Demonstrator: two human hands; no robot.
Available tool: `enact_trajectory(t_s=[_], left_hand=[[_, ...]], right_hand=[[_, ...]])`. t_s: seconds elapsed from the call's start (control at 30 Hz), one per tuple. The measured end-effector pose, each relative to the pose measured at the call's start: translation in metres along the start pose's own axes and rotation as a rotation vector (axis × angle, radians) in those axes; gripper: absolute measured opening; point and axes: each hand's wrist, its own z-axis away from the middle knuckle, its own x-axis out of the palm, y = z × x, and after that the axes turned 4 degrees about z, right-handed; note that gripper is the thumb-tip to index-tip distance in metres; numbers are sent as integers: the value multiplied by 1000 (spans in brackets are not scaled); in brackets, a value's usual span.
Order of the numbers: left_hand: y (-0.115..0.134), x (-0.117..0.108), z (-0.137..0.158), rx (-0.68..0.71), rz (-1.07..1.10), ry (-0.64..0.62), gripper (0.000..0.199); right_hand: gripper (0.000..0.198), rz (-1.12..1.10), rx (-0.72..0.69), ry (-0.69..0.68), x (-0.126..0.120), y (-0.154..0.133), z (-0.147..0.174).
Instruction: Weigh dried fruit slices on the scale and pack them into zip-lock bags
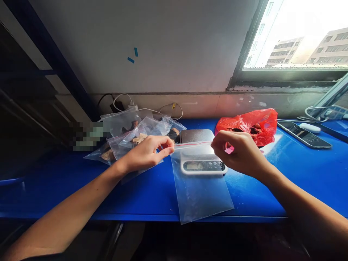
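While both hands (145,152) (240,154) pinch it, a clear, rectangular plastic bag (203,197) hangs.

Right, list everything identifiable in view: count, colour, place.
Zip bag: one, clear, between hands
Scale: one, white, silver-topped, behind bag
Filled bags: several, clear, left of scale
Plastic bag: one, red, right of scale
Phone: one, dark-screened, right of plastic bag
Oval object: one, white, by phone
Table: one, blue, under scale
Plugs, cables: several, black/white, by wall
Tape strips: two, blue, on wall
Wall: one, grey, behind table
Window: one, grey-framed, upper right
Post: one, blue, upper left
Left hand: one, bare, pinching bag's left corner
Right hand: one, bare, pinching right corner
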Motion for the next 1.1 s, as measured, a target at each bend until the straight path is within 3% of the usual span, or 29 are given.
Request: enact_trajectory(t_s=[0.2, 0.33, 0.4, 0.6, 0.83, 1.1], left_hand=[[-6, 8, 0, 69, -71, 75, 16], [-6, 27, 3, 131, -139, 144, 13], [-2, 38, 6, 186, -167, 144, 11], [5, 57, 12, 405, -202, 161, 14], [2, 58, 12, 418, -206, 116, 15], [8, 51, 9, 430, -409, -39, 20]], right_hand=[[6, -21, -38, -55, -8, 6, -2], [13, 342, -90, 50, 1, -5, -1], [17, 425, -158, 41, 10, -18, 3], [15, 249, -285, -149, 29, -40, 12], [18, 309, -261, -122, 35, -37, 15], [14, 264, -229, -262, 32, -34, 11]])
